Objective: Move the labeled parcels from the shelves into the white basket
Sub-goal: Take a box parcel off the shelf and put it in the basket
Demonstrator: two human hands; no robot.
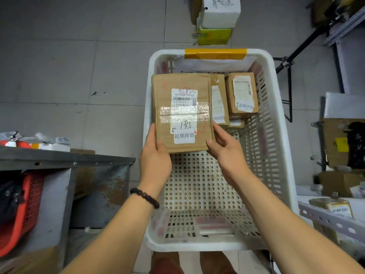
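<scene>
Head view, step in hand: this looks to me like a set-down. The large parcel (181,115) is held inside the white basket (284,155), toward its far end, with its label facing up.
Left hand (156,163): it grips the parcel's near left corner. The thumb is curled over the top face, and the other fingers are out of sight under the edge.
Right hand (229,155): it grips the near right corner, thumb on top, with the fingers laid up along the right side.
Parcel's seat: I cannot tell whether its underside touches the perforated floor or hangs just above it.
Neighbours in the basket: a narrow parcel (218,99) lies just beside its right edge. A small parcel (242,91) sits beyond that, near the right wall. Both are labelled.
Floor showing: the perforated bottom is visible across the near half.
How far along: early, by my reckoning. A few parcels are in, and another labelled parcel (333,207) waits on the metal shelf (324,216) at the right.
Next move calls for: lowering the box flat until it sits, lifting both thumbs off without dragging it, then turning to the shelf.
Watch for: the right hand's fingers getting pinched against the narrow parcel.
</scene>
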